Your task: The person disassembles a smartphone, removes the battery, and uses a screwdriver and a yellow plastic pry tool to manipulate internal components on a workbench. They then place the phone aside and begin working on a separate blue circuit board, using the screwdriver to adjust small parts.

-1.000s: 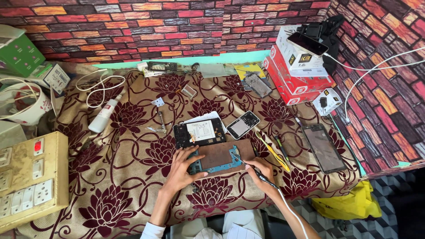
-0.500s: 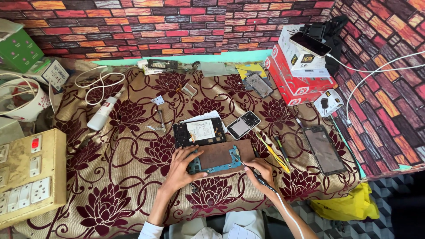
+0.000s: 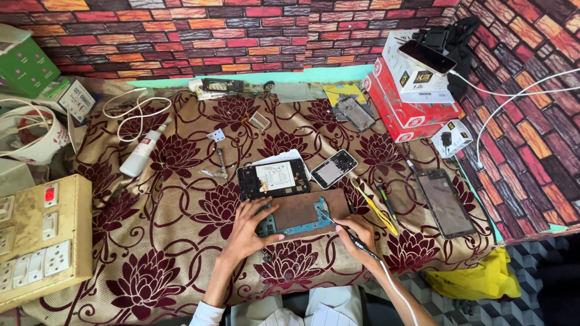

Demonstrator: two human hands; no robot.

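On a table covered in a maroon floral cloth (image 3: 157,241), a beige switchboard (image 3: 37,241) sits at the far left. The person's left hand (image 3: 251,226) presses flat, fingers spread, on an opened tablet (image 3: 300,212) lying at the centre. The right hand (image 3: 356,236) pinches a thin corded tool (image 3: 345,230) at the tablet's right edge, beside a yellow pry tool (image 3: 373,206).

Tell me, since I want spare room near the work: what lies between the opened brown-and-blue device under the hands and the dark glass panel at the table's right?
Head view: a yellow tool and a dark pen-like tool lie there.
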